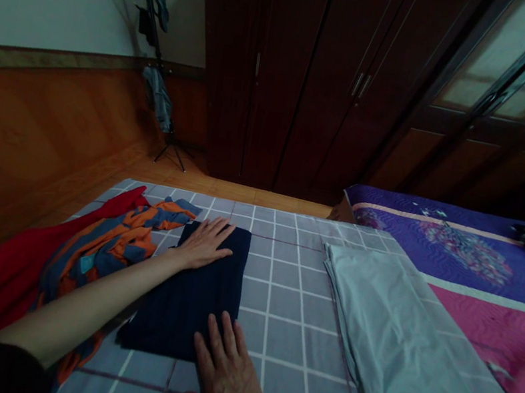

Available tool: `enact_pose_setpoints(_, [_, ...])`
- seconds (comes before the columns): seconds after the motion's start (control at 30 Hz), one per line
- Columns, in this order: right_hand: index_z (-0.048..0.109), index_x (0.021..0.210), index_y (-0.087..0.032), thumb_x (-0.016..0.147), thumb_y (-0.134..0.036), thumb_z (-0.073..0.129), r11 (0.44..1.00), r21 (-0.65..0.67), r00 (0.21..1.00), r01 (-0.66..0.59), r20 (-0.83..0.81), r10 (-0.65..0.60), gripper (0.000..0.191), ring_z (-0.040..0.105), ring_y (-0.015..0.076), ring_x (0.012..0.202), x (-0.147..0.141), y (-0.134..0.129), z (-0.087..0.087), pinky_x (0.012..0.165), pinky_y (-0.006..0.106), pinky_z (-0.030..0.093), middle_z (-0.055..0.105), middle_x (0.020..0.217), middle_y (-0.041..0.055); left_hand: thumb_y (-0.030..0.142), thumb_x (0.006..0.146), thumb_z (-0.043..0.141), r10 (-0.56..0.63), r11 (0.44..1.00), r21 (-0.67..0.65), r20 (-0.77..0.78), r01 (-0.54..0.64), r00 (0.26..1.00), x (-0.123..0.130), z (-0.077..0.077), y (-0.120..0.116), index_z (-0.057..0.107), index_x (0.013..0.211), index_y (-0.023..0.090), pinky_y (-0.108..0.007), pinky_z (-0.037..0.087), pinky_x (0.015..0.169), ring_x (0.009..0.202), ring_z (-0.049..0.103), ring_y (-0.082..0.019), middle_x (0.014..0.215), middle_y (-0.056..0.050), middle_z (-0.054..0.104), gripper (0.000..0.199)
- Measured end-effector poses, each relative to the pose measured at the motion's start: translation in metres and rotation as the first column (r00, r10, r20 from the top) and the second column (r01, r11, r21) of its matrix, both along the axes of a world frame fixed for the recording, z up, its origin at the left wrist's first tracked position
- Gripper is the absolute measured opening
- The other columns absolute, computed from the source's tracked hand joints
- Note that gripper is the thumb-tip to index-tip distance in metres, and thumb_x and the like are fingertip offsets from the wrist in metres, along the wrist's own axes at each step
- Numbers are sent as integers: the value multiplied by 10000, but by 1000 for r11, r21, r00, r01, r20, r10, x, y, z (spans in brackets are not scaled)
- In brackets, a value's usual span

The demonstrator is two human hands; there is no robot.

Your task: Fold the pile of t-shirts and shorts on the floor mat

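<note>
A dark navy folded garment (195, 303) lies as a flat rectangle on the grey checked sheet (289, 320). On its far end rests my left hand (206, 245), palm down with the fingers stretched out. My right hand (228, 377) is at the near right corner, fingers spread, its fingertips over the garment's edge and the rest over the sheet. Left of the garment, partly behind my left forearm, is a crumpled orange and blue-grey striped garment (126, 233). Beyond it lies a red cloth (38, 258).
A folded pale grey-green cloth (392, 328) lies on the right of the sheet. Farther right is a bed with a purple and pink cover (436, 247). A dark wooden wardrobe (305, 96) stands opposite, and a coat stand (155, 15) with hanging items is at the back left.
</note>
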State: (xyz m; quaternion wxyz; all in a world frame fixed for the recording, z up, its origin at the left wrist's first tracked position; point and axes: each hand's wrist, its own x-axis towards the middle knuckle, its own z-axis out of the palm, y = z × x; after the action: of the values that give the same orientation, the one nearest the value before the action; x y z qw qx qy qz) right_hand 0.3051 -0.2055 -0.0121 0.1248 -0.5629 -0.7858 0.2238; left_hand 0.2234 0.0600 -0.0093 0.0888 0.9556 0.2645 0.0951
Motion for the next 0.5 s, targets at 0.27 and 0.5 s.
enact_pose_setpoints(0.27, [448, 1356, -116, 766, -200, 548, 879, -35, 805, 476, -384, -452, 604, 409, 316, 1284, 13, 6, 3, 1043, 452, 384, 397, 1423, 192, 488, 857, 439, 454, 867, -281, 103, -412, 885, -85, 9, -14, 397, 1326, 34, -414, 398, 997, 1194, 517, -312, 1295, -228, 515, 654])
enact_pose_setpoints(0.5, [482, 1154, -125, 723, -285, 624, 675, -592, 365, 440, -569, -737, 482, 572, 147, 478, 31, 34, -3, 417, 239, 441, 604, 665, 4, 550, 620, 714, 733, 445, -806, 77, -390, 676, -142, -8, -88, 542, 1139, 128, -345, 507, 741, 852, 661, -284, 899, -80, 669, 691])
